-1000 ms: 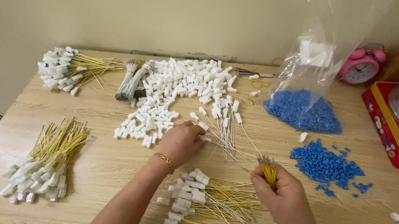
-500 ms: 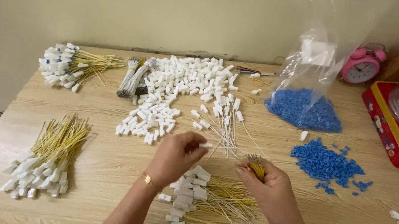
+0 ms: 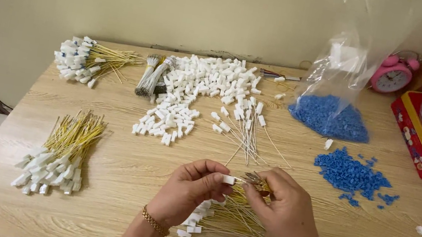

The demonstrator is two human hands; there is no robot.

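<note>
- Hands meet at near centre of the wooden table [image 3: 114,176]: left hand [image 3: 189,190] pinches a small white connector [image 3: 228,179] between thumb and fingertips; right hand [image 3: 279,208] is closed in a pinch around a bunch of yellow wire leads [image 3: 257,180], tips pointing at the connector.
- Connector sits in the air between both hands, right above the loose pile of finished leads [image 3: 228,220] lying under the wrists.
- Risk 1: connector slips. It is tiny and held only by fingertips; a drop lands it in the pile below, where it blends in with the other white housings.
- Risk 2: wrong wire goes in. Right hand holds several leads at once, tips close together; two could enter, or one could bend against the housing edge.
- Risk 3: snagging. Wrists hover just over the loose pile, so a sleeve-free forearm or the bracelet [image 3: 155,221] could drag leads off toward the near edge.
- Risk 4: stock mixing. Heap of white connectors [image 3: 192,92] on the far side lies just beside the scattered leads [image 3: 243,130]; blue pellets [image 3: 349,173] lie loose to the right, near the open plastic bag [image 3: 336,94]. A sweep of the right elbow would scatter them.
- Bundled sets at left [image 3: 63,150] and far left [image 3: 89,56] are well apart, low risk.
</note>
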